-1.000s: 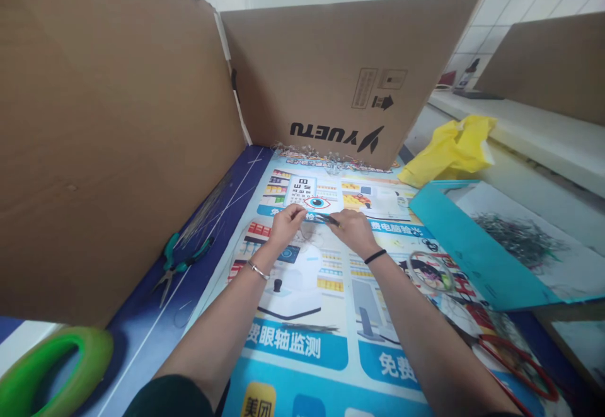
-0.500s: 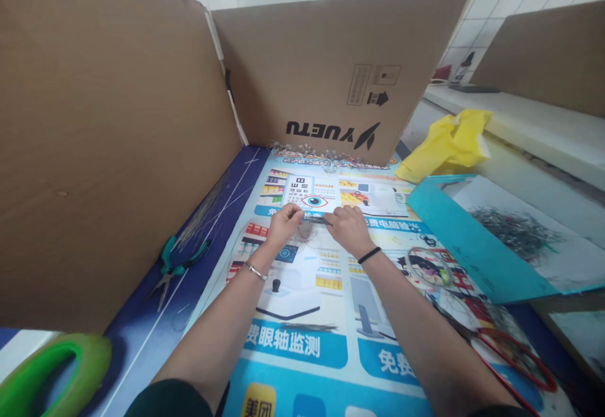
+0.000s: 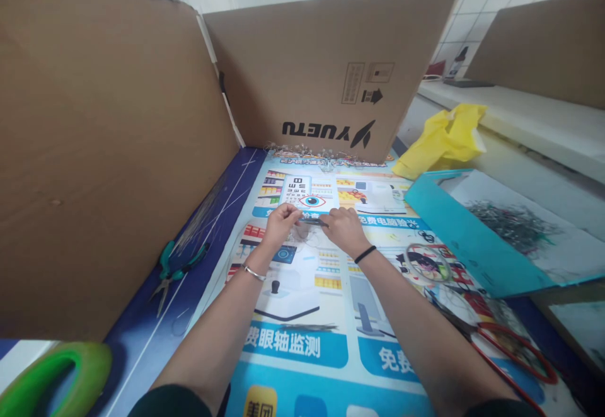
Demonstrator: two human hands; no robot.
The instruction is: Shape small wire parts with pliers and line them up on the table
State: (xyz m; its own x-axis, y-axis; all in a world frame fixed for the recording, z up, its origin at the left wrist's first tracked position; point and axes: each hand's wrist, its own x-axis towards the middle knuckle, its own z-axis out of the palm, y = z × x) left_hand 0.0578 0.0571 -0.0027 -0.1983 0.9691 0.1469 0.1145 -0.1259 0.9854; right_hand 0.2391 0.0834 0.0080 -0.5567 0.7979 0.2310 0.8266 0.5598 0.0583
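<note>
My left hand (image 3: 282, 222) is closed in a pinch over the middle of the printed sheet, on what looks like thin wire (image 3: 305, 235) that loops faintly below the fingers. Close by on the right, my right hand (image 3: 346, 227) is wrapped round slim dark tweezers (image 3: 312, 221), whose tips point left at the pinched fingers. What lies exactly between tips and fingertips is too small to make out. A small bundle of cut wires (image 3: 309, 327) lies on the sheet nearer to me.
Teal-handled pliers (image 3: 172, 269) and straight wires (image 3: 201, 215) lie at left, with green tape (image 3: 89, 373) in front. Cardboard panels (image 3: 326, 77) wall the left and back. At right are a wire coil (image 3: 428, 264), red-handled scissors (image 3: 515, 348), a blue box (image 3: 477, 250) of wire pieces and yellow plastic (image 3: 442, 140).
The view has shifted slightly. Both hands keep their grips in nearly the same place, and the tweezers still point at the left fingertips.
</note>
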